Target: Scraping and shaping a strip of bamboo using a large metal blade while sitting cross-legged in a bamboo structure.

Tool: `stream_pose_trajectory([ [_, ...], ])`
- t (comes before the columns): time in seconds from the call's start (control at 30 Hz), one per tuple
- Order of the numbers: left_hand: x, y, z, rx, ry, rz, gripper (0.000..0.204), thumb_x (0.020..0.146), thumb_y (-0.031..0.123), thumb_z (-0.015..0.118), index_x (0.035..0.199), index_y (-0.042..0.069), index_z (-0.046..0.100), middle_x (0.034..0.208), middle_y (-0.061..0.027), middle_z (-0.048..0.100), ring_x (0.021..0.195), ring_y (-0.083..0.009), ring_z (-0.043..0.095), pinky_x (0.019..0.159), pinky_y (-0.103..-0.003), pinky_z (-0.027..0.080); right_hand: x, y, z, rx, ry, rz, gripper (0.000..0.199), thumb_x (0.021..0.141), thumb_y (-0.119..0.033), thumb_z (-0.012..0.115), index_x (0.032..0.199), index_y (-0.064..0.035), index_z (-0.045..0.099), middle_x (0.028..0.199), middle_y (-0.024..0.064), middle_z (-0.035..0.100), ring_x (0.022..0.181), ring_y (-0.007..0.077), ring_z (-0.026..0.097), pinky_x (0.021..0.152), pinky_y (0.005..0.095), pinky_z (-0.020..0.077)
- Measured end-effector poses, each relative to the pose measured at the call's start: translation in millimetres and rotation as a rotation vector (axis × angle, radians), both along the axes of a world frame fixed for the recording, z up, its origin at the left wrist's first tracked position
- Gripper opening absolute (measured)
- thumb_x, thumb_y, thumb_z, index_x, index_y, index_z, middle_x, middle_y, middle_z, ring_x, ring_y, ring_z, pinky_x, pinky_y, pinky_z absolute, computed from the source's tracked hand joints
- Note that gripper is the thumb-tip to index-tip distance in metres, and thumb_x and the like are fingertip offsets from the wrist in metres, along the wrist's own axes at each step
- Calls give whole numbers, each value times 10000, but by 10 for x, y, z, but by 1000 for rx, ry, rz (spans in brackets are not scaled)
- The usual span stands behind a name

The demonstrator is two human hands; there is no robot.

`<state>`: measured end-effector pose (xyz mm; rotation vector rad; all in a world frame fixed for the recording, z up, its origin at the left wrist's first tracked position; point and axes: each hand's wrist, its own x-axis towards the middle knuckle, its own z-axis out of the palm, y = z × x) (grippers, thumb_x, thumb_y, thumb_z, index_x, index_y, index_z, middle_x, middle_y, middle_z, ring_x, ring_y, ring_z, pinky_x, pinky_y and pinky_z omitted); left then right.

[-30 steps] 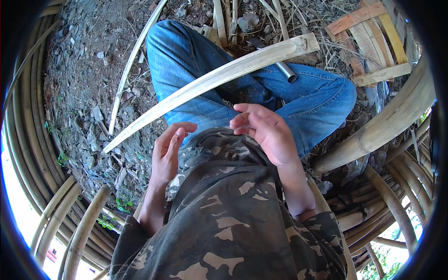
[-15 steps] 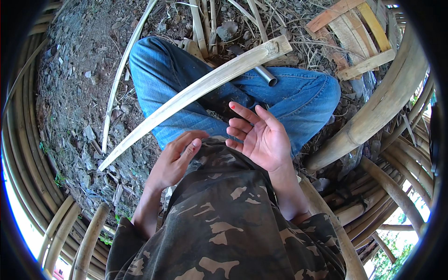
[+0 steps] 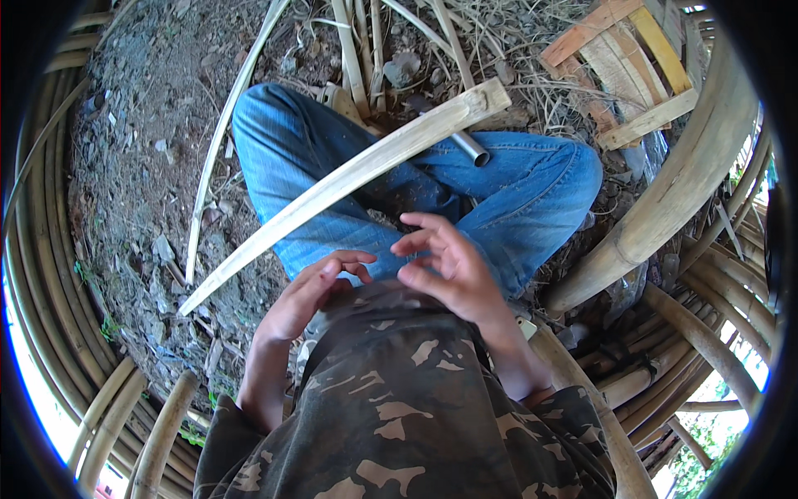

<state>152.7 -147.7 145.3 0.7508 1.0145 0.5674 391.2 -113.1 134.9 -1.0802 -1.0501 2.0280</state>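
My left hand point(image 3: 309, 295) hovers over my lap by the hem of my camouflage shirt point(image 3: 391, 366). Its fingers are loosely bent and it holds nothing. Across from it, my right hand point(image 3: 449, 270) has its fingers bent and spread, also with nothing in it. A long, pale split bamboo strip point(image 3: 341, 181) lies diagonally over my crossed legs in blue jeans point(image 3: 532, 187), beyond both hands and touched by neither. Under its thicker upper end, a metal tube point(image 3: 470, 148) rests against my right leg.
Thin bamboo strips point(image 3: 218, 141) lie on the littered ground to the left. A small wooden frame point(image 3: 648, 123) sits at the far right. A thick bamboo pole point(image 3: 657, 212) curves along my right side, with stacked poles point(image 3: 715, 287) behind it. More bamboo point(image 3: 54, 216) lines the left edge.
My right hand has turned from palm up to palm inward, its fingers bending more. My left hand's fingers have curled slightly. The view has shifted a little; the bamboo strip stays on my legs.
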Motion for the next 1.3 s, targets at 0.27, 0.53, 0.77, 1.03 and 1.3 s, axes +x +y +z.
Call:
stream_pose_trajectory([
  [0.27, -115, 132, 58, 154, 177, 65, 579, 997, 477, 351, 1274, -2, 524, 1183, -118, 561, 1006, -199, 568, 891, -327, 420, -94, -61, -82, -91, 110, -198, 449, 920, -50, 583, 1335, -32, 412, 1069, 107, 599, 1043, 169, 568, 882, 311, 480],
  [0.53, 73, 422, 136, 359, 280, 33, 499, 1017, 399, 401, 1230, -26, 551, 1197, -133, 599, 1066, -214, 590, 914, -340, 431, 277, 338, -74, -582, 1048, -411, 463, 1003, -374, 389, 1385, -117, 439, 989, 85, 643, 949, 233, 597, 854, 415, 454],
  [0.77, 438, 700, 182, 366, 20, 0, 497, 1016, 370, 416, 1240, -56, 535, 1187, -147, 599, 1090, -232, 573, 951, -350, 422, 416, 444, -4, -514, 1167, -457, 462, 1007, -376, 384, 1385, -123, 461, 988, 80, 662, 902, 234, 601, 830, 409, 465],
  [1.03, 249, 1172, 221, 523, -17, 83, 562, 1007, 445, 379, 1211, -56, 530, 1169, -170, 616, 1065, -240, 607, 908, -354, 452, 1084, 592, 142, 233, -32, -944, 358, 941, -197, 539, 1264, -44, 551, 919, 82, 666, 836, 158, 636, 758, 283, 496],
  [1.3, -474, 1907, -422, 527, 370, 332, 496, 1007, 441, 402, 1189, 18, 588, 1096, -101, 653, 974, -182, 638, 782, -330, 477, 1552, 734, -440, 717, -764, -933, 378, 867, 23, 570, 1243, -3, 542, 871, 73, 631, 805, 122, 625, 734, 255, 516],
])
